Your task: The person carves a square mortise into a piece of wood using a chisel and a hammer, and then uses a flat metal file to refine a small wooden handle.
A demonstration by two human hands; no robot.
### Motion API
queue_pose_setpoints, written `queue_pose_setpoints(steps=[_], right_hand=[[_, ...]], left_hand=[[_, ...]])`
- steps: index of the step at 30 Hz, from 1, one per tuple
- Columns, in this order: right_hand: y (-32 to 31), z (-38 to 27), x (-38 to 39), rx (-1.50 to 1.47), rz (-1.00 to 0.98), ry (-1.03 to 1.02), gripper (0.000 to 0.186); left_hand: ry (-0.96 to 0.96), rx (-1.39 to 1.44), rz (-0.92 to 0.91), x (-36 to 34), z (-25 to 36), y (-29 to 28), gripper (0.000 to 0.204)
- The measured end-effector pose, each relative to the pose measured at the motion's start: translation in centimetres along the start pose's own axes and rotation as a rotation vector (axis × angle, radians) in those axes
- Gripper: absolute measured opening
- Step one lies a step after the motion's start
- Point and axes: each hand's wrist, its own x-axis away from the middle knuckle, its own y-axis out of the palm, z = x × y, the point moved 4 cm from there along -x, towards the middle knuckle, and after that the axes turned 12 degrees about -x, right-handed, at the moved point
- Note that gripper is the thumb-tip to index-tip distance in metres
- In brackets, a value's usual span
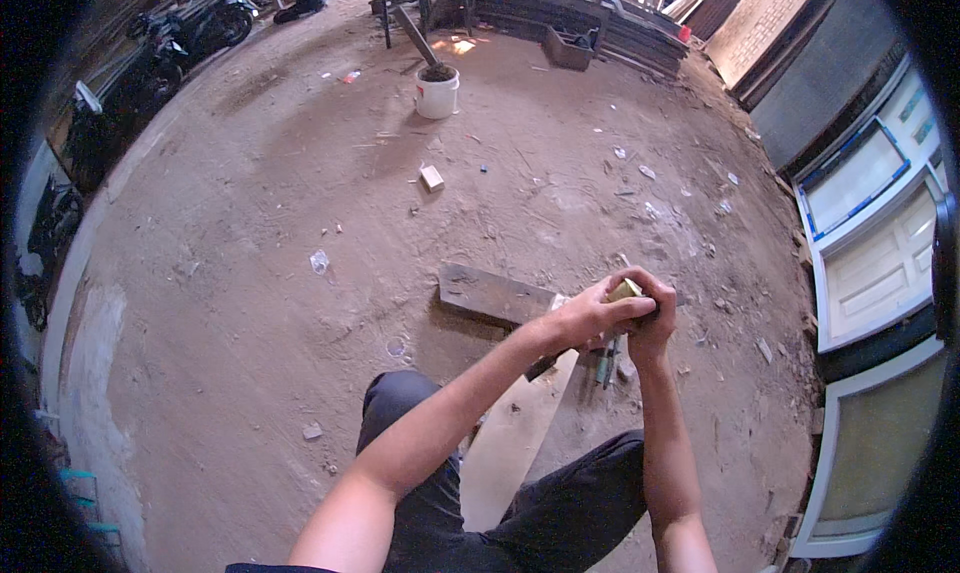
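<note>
In front of my knees, my left hand (588,318) and my right hand (654,318) come together around a small yellowish object (624,290). Fingers of both hands curl over it, so its kind is hidden. Below the hands lie several slim tools, one with a greenish handle (603,365). A pale wooden board (520,438) runs between my legs, its far end toward a dark wooden plank (495,295) lying crosswise on the dirt. Beside the board, partly under my left forearm, a short dark piece (543,367) shows.
Farther off stand a white bucket (437,99) with a wooden piece sticking out and a small pale box (432,179). Motorbikes (190,33) line the left. White door panels (880,248) lean along the right. Stacked timber (540,8) lies at the back; litter dots the dirt floor.
</note>
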Motion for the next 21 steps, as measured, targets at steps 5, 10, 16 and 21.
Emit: queue_pose_setpoints(steps=[5, 10, 16, 21], right_hand=[[0.8, -0.1, 0.0, -0.055, -0.048, 0.122, 0.055], [0.3, -0.4, -0.1, 0.0, -0.051, 0.058, 0.056], [1.0, -1.6, 0.2, -0.028, -0.016, 0.108, 0.055], [1.2, -1.9, 0.4, -0.049, 0.203, 0.126, 0.054]], left_hand=[[-0.044, -0.012, 0.02, 0.4, 0.6, -0.3, 0.071], [0.042, -0.001, -0.03, 0.3, 1.4, 0.1, 0.07], [-0.078, -0.044, -0.016, 0.3, 0.3, -0.1, 0.072], [-0.069, -0.071, 0.059, 0.9, 0.3, -0.2, 0.081]])
